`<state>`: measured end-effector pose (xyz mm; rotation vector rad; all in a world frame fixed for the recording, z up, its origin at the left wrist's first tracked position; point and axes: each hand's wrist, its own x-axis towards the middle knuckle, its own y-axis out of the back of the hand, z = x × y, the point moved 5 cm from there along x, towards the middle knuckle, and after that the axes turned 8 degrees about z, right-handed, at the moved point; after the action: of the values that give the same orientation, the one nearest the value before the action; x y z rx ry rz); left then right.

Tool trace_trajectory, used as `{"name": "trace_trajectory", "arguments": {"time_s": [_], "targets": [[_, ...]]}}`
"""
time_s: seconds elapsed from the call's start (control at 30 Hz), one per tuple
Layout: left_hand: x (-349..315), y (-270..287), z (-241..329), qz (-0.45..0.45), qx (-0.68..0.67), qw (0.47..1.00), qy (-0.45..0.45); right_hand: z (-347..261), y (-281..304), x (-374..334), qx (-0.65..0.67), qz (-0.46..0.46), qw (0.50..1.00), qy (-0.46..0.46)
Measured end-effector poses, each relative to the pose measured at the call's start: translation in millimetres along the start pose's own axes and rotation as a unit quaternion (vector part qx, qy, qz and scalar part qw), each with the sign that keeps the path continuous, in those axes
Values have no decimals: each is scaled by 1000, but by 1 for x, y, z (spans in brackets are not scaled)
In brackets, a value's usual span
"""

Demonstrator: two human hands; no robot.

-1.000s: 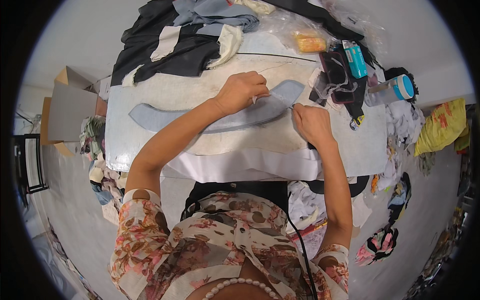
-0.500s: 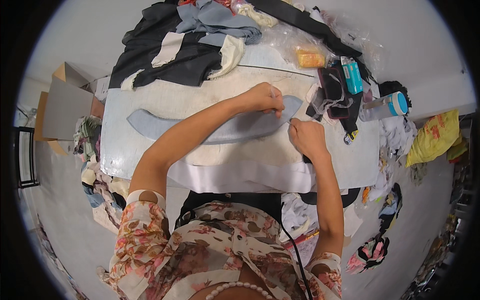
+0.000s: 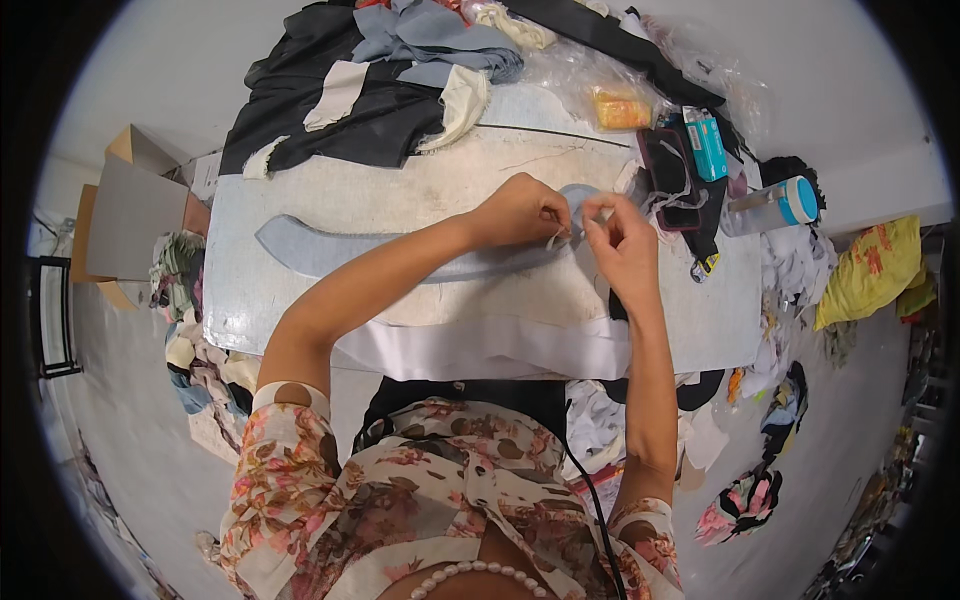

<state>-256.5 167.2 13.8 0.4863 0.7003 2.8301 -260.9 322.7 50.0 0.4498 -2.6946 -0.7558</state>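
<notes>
A curved, collar-shaped piece of grey-blue fabric [image 3: 345,256] lies flat on the pale worktable [image 3: 240,310], partly under my left forearm. My left hand [image 3: 522,212] is closed above its right half, pinching a small whitish strip [image 3: 558,241] that pokes out below the fingers. Just to the right, my right hand [image 3: 622,245] is raised over the fabric's right end, thumb and fingers drawn together. Anything in that pinch is too small to make out. Between me and the fabric, a band of white cloth [image 3: 470,350] runs along the table's near edge.
Black cloth [image 3: 300,115] and grey cloth [image 3: 440,40] are heaped at the far left. At the right are a dark phone [image 3: 668,175], a teal box [image 3: 706,145], a clear jar with a blue lid [image 3: 775,207] and a yellow packet [image 3: 622,111]. Fabric scraps surround the table.
My right hand has moved up and slightly closer to my left hand, turning so its fingers point upward. A whitish strip now shows below my left fingers. The grey-blue fabric stays nearly in place.
</notes>
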Motion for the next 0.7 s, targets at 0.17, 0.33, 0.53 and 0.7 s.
{"name": "trace_trajectory", "arguments": {"time_s": [0.17, 0.33, 0.53, 0.7], "targets": [[-1, 2, 4, 10, -2, 1000, -20, 6, -12, 9, -57, -2, 990, 133], [6, 0, -26, -64, -254, 928, 264, 16, -6, -12, -147, 29, 978, 147], [7, 2, -25, -80, -253, 913, 311, 16, -19, -32, -179, 11, 970, 166], [7, 5, 0, -9, 64, 996, 57, 18, -15, -28, -199, -21, 970, 135]]}}
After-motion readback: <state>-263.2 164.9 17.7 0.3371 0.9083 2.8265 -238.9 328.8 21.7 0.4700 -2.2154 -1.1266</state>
